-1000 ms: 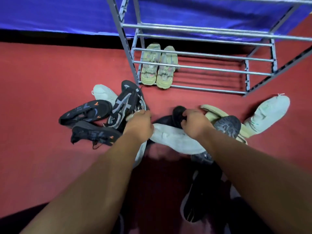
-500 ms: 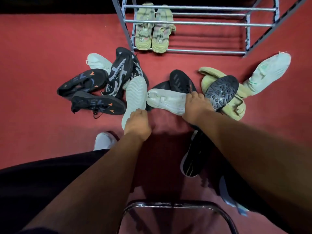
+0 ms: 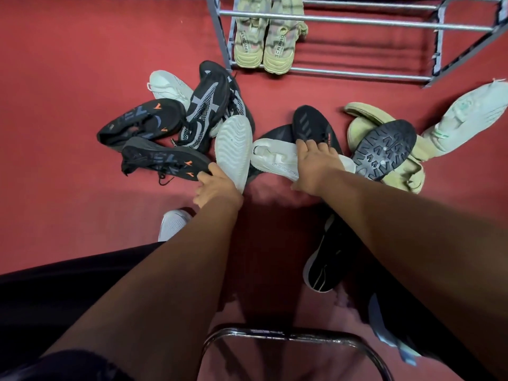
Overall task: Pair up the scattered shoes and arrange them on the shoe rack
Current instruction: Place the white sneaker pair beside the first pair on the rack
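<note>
Two white clog shoes lie mid-floor. One white clog (image 3: 233, 148) is sole-up, and my left hand (image 3: 215, 188) grips its heel end. The other white clog (image 3: 272, 158) lies on its side, and my right hand (image 3: 313, 166) is closed over its heel. A yellow-green pair (image 3: 265, 39) stands on the bottom shelf of the metal shoe rack (image 3: 357, 22). Black sneakers with orange marks (image 3: 162, 160) lie left. A black-and-grey sneaker (image 3: 206, 114) leans on them. A black shoe (image 3: 310, 125) lies behind my right hand.
A sole-up black shoe (image 3: 384, 148) rests on beige slippers (image 3: 362, 122). Pale mint sneakers lie far right (image 3: 464, 114) and back left (image 3: 167, 88). Another black shoe (image 3: 327, 262) lies under my right forearm. A chair's metal frame (image 3: 288, 336) is below. My white shoe (image 3: 173, 224) stands on the red carpet.
The view has tilted down and pulled back from the rack. Both white clogs have come into full view. My hands have shifted from the pile's top onto the clogs' heels.
</note>
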### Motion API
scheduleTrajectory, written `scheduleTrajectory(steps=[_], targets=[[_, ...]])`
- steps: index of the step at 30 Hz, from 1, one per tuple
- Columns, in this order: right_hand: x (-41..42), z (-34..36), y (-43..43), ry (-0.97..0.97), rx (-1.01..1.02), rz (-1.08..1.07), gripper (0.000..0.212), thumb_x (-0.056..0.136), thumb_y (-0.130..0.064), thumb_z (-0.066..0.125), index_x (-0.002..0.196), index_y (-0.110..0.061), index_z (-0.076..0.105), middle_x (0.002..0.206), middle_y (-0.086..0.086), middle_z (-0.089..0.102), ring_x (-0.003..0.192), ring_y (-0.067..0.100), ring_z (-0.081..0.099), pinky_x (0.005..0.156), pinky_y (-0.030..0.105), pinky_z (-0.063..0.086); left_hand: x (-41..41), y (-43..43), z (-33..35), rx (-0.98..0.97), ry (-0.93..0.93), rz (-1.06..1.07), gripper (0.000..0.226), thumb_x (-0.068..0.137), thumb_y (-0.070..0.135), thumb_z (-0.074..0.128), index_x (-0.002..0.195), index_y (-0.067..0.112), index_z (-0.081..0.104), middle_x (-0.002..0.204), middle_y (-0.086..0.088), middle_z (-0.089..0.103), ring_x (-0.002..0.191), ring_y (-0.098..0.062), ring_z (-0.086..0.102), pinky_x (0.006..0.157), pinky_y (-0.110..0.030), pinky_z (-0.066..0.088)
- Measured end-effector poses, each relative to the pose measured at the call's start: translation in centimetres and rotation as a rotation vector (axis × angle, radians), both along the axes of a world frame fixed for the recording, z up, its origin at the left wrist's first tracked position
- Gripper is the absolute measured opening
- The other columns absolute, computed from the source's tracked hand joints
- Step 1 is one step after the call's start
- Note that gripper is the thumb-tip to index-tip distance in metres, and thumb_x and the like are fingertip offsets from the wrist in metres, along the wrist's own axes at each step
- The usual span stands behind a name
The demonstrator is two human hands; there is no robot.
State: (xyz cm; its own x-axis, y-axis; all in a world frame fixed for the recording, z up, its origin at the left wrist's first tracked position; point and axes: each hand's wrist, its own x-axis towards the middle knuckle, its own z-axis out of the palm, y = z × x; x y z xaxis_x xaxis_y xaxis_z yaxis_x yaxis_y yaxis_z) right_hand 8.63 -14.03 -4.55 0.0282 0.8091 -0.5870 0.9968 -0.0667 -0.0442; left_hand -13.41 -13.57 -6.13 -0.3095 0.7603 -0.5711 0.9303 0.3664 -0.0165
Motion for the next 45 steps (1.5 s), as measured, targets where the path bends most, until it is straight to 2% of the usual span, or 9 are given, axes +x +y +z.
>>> scheduleTrajectory(steps=[5,10,15,18,23,27,33,40,45], targets=[[-0.7,0.2,0.2,-0.047,0.046,0.007,0.093,0.079,-0.046,0.076,0.151,-0.014,0.028,0.142,0.009,0.043,0.131,0.034,0.043,0.109,0.049,0.037,-1.7,0.0,0.1,0.052,-0.263,0.008,0.08,0.065,0.042,0.082,0.121,0.013,0.033,0.127,-0.012,0.048,0.112,-0.036,0.056,0.098,-0.046,0.049],[-0.2,1.7,0.7,0.003,0.047,-0.089,0.083,0.076,-0.038,0.073,0.146,-0.017,0.033,0.141,0.007,0.042,0.132,0.035,0.041,0.111,0.05,0.036,-4.1,0.9,3.4,0.025,-1.023,0.728,0.058,0.074,-0.004,0.075,0.125,0.0,0.048,0.109,-0.029,0.064,0.077,-0.036,0.076,0.058,-0.043,0.061],[1.2,3.6,1.1,-0.025,0.084,-0.102,0.077,0.073,-0.036,0.069,0.14,-0.017,0.037,0.136,0.008,0.045,0.127,0.037,0.044,0.11,0.049,0.034,-5.5,1.6,5.9,-0.013,-1.4,0.999,0.062,0.075,0.016,0.064,0.134,-0.003,0.062,0.131,-0.025,0.065,0.117,-0.042,0.065,0.1,-0.049,0.052],[2.3,4.4,1.1,-0.041,0.104,-0.099,0.075,0.074,-0.027,0.061,0.145,-0.02,0.034,0.141,0.01,0.045,0.135,0.037,0.04,0.118,0.052,0.027,-5.3,2.4,6.5,-0.044,-1.547,1.031,0.06,0.082,0.022,0.055,0.14,0.006,0.059,0.136,-0.017,0.065,0.12,-0.04,0.064,0.09,-0.047,0.056],[4.4,4.4,0.9,-0.122,0.061,-0.042,0.089,0.084,-0.011,0.062,0.156,-0.043,0.022,0.171,0.015,-0.003,0.156,0.041,-0.006,0.127,0.052,0.0,-2.9,3.7,5.1,-0.091,-1.067,0.729,0.04,0.091,0.02,0.055,0.127,0.008,0.066,0.124,-0.018,0.071,0.099,-0.033,0.072,0.08,-0.039,0.058],[5.1,4.0,0.3,-0.217,0.086,-0.076,0.085,0.088,-0.026,0.065,0.158,-0.041,0.019,0.168,0.019,0.001,0.152,0.046,0.009,0.125,0.054,0.011,-2.5,3.7,3.2,0.165,-0.474,0.29,0.012,0.085,0.015,0.058,0.079,0.006,0.061,0.096,-0.029,0.068,0.095,-0.044,0.066,0.074,-0.039,0.048],[1.8,3.0,-0.2,-0.121,0.142,-0.404,0.063,0.097,-0.058,0.044,0.144,-0.015,0.041,0.143,0.019,0.038,0.125,0.042,0.043,0.101,0.051,0.038,1.1,2.3,1.9,0.091,-0.267,0.062,0.079,0.082,0.051,0.069,0.14,0.004,0.044,0.142,-0.017,0.044,0.128,-0.04,0.044,0.111,-0.044,0.035],[-0.7,0.2,-2.7,-0.161,0.007,-0.491,0.113,0.076,-0.085,0.05,0.158,-0.017,0.011,0.145,0.017,0.028,0.116,0.043,0.052,0.089,0.049,0.047,2.5,1.1,0.6,0.116,-0.027,-0.182,0.108,0.071,0.058,0.083,0.143,0.001,0.027,0.141,-0.015,0.039,0.129,-0.034,0.041,0.103,-0.047,0.044],[-0.8,-1.3,-2.8,-0.156,0.049,-0.469,0.12,0.077,-0.083,0.048,0.162,-0.013,0.001,0.156,0.019,0.021,0.12,0.042,0.049,0.087,0.047,0.049,2.4,1.4,0.0,0.191,-0.013,-0.243,0.108,0.073,0.053,0.082,0.146,0.0,0.024,0.138,-0.014,0.04,0.124,-0.034,0.045,0.097,-0.046,0.047]])
